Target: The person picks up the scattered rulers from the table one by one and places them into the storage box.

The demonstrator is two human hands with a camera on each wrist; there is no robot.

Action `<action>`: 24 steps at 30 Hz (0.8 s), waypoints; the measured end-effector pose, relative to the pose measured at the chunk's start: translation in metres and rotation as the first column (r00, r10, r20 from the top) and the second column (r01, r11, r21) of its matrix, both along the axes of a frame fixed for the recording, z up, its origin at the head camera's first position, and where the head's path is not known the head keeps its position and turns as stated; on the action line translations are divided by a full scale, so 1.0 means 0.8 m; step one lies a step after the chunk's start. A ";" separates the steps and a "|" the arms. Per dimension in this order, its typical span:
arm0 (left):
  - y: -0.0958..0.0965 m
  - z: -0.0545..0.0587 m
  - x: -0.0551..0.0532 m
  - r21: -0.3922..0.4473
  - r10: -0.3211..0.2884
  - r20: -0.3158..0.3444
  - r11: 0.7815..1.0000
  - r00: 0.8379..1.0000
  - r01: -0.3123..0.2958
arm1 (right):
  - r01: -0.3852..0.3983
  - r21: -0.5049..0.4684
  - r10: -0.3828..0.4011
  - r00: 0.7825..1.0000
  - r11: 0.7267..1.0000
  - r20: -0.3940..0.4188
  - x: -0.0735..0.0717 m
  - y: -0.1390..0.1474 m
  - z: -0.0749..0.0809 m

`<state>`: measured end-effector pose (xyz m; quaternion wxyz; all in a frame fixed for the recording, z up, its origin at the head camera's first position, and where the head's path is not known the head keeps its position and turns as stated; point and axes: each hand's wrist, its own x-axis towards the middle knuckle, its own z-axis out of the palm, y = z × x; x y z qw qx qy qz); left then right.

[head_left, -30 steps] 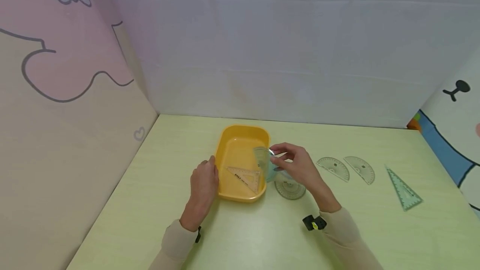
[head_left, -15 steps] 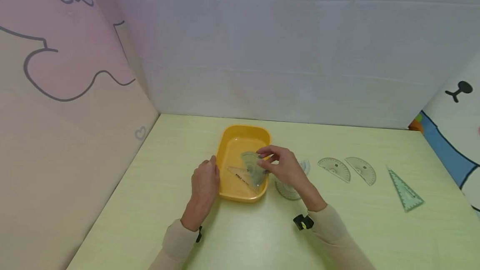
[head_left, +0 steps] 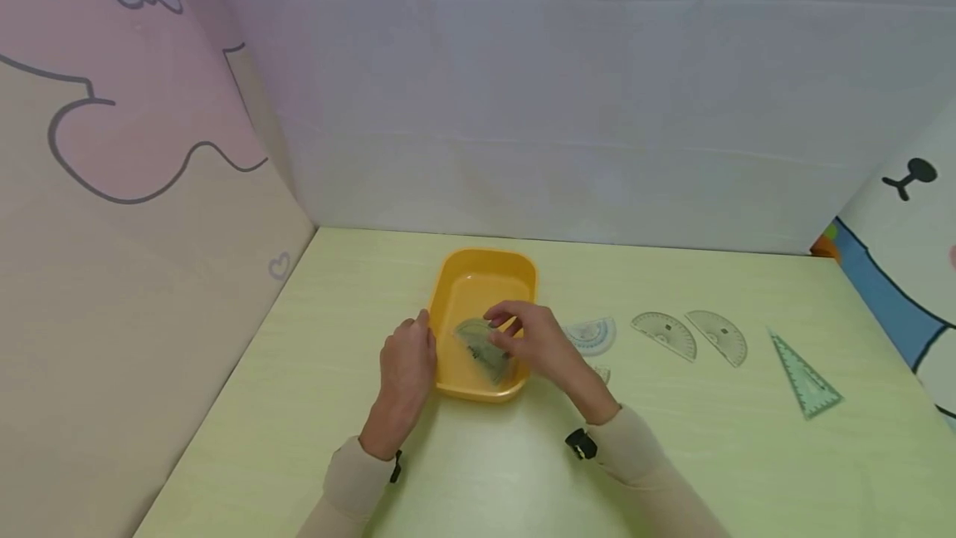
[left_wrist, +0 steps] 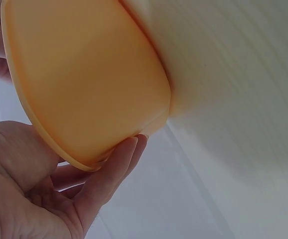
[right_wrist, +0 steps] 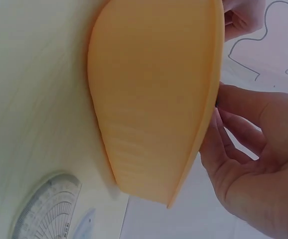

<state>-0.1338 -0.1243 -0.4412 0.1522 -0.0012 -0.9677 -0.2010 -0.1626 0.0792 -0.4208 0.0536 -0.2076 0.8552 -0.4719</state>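
My left hand (head_left: pixel 407 359) grips the left rim of a yellow plastic tray (head_left: pixel 478 260); in the left wrist view its fingers press the tray's outer wall while the thumb side lies over the rim. Reaching over the opposite rim, my right hand (head_left: pixel 532 343) pinches a clear greenish protractor (head_left: pixel 472 330) low inside the tray. Under the protractor lies a clear set square, mostly covered, its dark print showing through. From the right wrist view, the tray wall hides the protractor and part of the right fingertips.
Just right of the tray lie a bluish protractor (head_left: pixel 595 337) and another protractor (right_wrist: pixel 49 209), mostly covered by my right wrist in the head view. Further right are two clear protractors (head_left: pixel 663 335) and a green set square (head_left: pixel 802 380). Printed walls border the table.
My right hand has carried the protractor leftward from the tray's right rim and down into the tray, over the set square. The left hand has stayed on the rim.
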 end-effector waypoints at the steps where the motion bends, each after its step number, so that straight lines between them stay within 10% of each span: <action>1: 0.000 -0.001 -0.001 -0.002 -0.001 -0.001 1.000 1.000 0.001 | -0.008 0.008 0.008 1.000 1.000 -0.001 0.000 -0.003 -0.001; 24: 0.001 -0.001 0.000 -0.012 0.001 -0.011 1.000 1.000 -0.001 | -0.082 0.148 0.089 0.995 0.985 -0.040 0.008 -0.036 -0.011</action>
